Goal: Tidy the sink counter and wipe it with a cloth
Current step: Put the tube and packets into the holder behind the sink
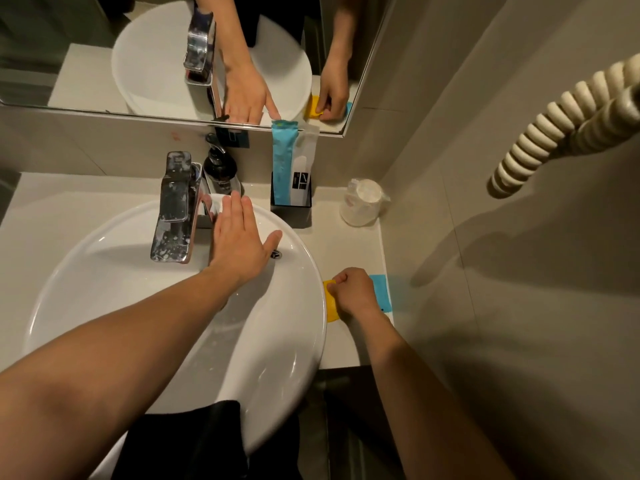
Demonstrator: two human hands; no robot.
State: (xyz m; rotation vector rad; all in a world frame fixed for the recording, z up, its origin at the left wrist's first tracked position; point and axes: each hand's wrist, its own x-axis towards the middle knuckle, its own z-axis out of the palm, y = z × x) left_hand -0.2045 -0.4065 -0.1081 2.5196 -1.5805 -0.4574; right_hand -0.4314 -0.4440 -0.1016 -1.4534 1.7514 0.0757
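My left hand [239, 242] lies flat and open over the back of the white basin [104, 265], just right of the chrome faucet [175, 209]. My right hand [356, 292] is closed on a yellow cloth [330, 308] on the beige counter [346, 244], right of the basin. A blue packet [381, 289] lies flat under and beside that hand. At the back, a black holder [292, 211] keeps a blue sachet [284, 164] and a white packet upright. A wrapped paper cup [363, 202] stands upside down near the wall.
A dark soap pump bottle [220, 166] stands behind the faucet. The mirror [173, 53] above reflects both hands. A coiled cream hose [568, 123] hangs on the right wall. The counter ends just right of the blue packet; a dark cloth [194, 441] hangs at the basin front.
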